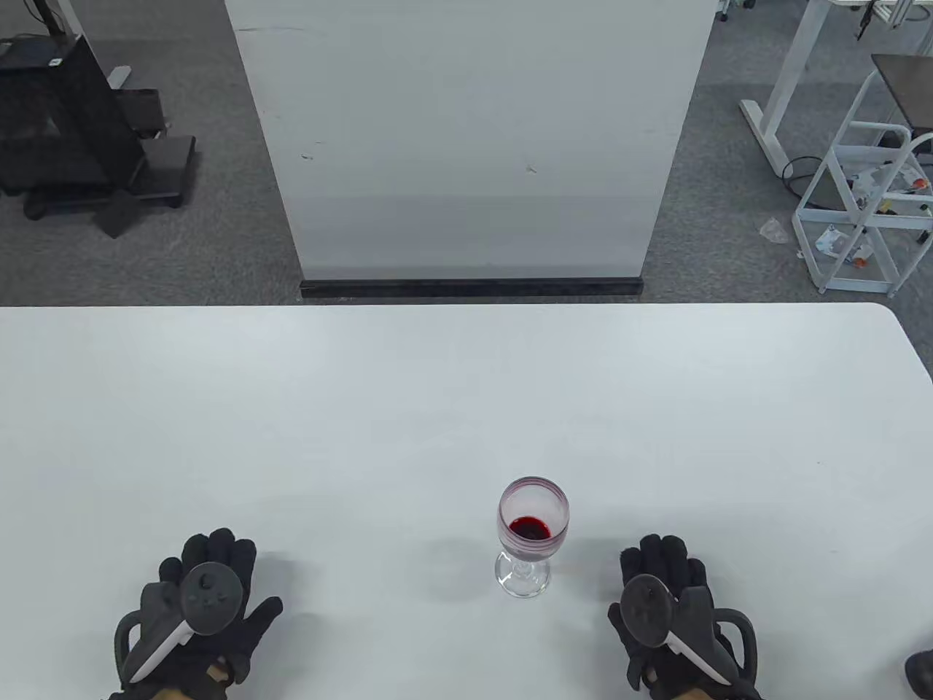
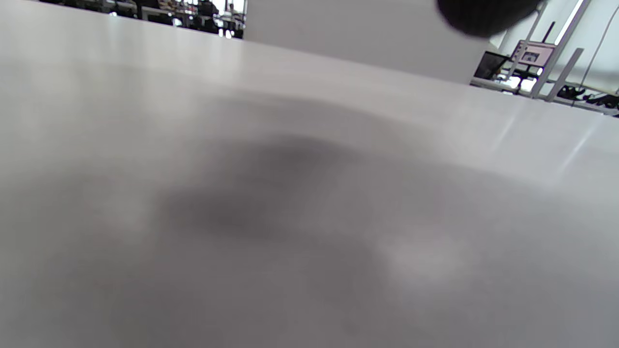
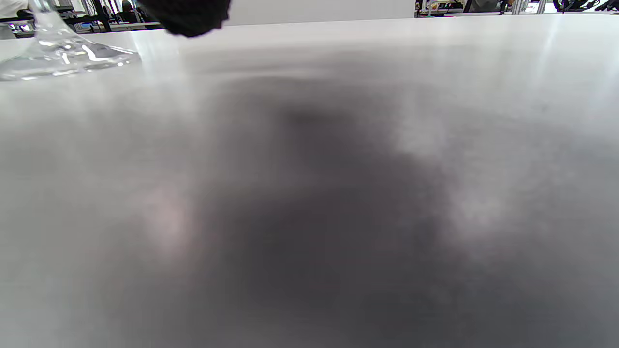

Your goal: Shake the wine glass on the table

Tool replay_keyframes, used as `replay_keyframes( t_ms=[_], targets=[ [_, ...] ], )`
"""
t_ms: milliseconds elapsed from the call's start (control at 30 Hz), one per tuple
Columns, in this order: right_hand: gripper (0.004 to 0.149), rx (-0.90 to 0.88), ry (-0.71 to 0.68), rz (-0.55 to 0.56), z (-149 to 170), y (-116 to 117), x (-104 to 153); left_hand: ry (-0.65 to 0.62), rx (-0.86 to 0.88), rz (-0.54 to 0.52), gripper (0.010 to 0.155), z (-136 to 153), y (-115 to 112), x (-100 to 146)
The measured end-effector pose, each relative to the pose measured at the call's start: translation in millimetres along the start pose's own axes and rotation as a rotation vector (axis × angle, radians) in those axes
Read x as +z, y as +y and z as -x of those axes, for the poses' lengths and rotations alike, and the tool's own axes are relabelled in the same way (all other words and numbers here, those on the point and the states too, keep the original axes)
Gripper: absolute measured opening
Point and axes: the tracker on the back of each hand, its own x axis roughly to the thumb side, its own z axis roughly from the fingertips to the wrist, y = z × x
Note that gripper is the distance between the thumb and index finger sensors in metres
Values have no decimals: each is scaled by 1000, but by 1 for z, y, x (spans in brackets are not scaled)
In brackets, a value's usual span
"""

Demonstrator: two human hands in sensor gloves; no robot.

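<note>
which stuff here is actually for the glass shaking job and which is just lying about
For the job:
wine glass, upright, a little red liquid inside
right hand, nearest the glass, apart from it
left hand
table

Just around:
white panel
white rack
black stand

Grey carpeted floor (image 1: 219,240) beyond the table — a tall white partition panel (image 1: 466,138) at twelve o'clock, black wheeled equipment stand (image 1: 80,138) at ten, white metal-frame rack (image 1: 867,211) at two.

A lab or workshop space. Grey carpet surrounds a white table (image 1: 291,408), with a white partition panel (image 1: 466,138) behind, black equipment stand (image 1: 80,138) upper left, white metal frame (image 1: 860,211) upper right.
</note>
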Motion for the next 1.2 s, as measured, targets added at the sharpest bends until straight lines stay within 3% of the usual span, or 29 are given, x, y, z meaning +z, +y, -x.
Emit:
replay_keyframes(
  t_ms=[500, 800, 1033, 1200],
  targets=[
    [74, -34, -10, -3, 1, -3, 0, -3, 11, -3, 80, 1, 1, 0],
    [68, -174, -10, -46, 7, -30, -7, -30, 13, -11, 80, -4, 2, 1],
    [68, -563, -79, -126, -16, -55, -29, -24, 18, -6, 80, -1, 2, 0],
    [71, -683, -107, -202, -30, -45, -46, -21, 18, -7, 80, 0, 2, 0]
  ],
)
